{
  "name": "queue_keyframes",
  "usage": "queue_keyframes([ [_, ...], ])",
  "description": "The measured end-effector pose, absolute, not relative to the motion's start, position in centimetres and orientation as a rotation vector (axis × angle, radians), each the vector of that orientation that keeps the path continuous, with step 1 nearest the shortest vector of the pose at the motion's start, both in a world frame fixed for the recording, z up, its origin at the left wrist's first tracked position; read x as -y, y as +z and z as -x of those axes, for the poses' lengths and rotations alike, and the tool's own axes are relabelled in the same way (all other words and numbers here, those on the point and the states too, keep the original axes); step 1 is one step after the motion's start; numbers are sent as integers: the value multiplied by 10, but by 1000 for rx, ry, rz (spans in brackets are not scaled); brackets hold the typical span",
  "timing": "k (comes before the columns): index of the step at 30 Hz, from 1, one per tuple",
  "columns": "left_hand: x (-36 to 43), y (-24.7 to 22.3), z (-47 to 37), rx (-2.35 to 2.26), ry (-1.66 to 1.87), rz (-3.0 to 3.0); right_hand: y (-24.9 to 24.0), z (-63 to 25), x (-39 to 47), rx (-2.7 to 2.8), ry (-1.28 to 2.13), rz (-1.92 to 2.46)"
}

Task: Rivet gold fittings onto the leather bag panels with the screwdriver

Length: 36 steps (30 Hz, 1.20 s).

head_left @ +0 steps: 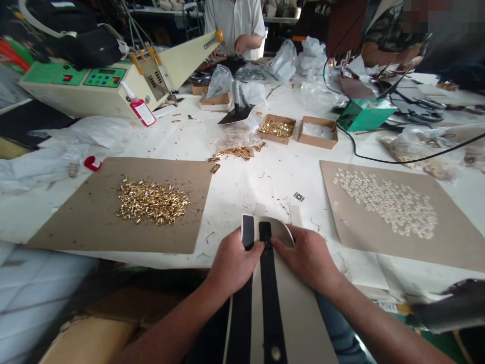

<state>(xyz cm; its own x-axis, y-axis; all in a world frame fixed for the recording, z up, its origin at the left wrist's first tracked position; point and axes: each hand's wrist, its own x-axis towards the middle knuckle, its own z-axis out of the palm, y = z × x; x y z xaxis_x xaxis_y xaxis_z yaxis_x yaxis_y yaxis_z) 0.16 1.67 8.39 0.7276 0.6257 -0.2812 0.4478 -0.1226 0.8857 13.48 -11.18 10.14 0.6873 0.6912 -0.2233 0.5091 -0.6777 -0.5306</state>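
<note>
Fingers of the left hand (235, 263) and right hand (310, 255) grasp the upper end of a beige, flexible panel with black strips (297, 298), above the white bench's (252, 187) near edge. Left along that edge, shiny gold metal clasps (151, 202) cover brown flat cardboard (91, 217); right, small white rings (390, 202) lie on a second sheet (454, 242).

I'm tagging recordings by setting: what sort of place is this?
Probably a workshop or small factory: gold-coloured metal pieces heaped on a brown sheet, a cream machine with green control panels, and other people across the white table.
</note>
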Motion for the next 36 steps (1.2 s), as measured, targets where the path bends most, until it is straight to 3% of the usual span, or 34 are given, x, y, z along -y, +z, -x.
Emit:
queue_keyframes([
  [36, -22, 86, -4, -888, 118, -1629, 91, -141, 114, 864, 586, 2357],
])
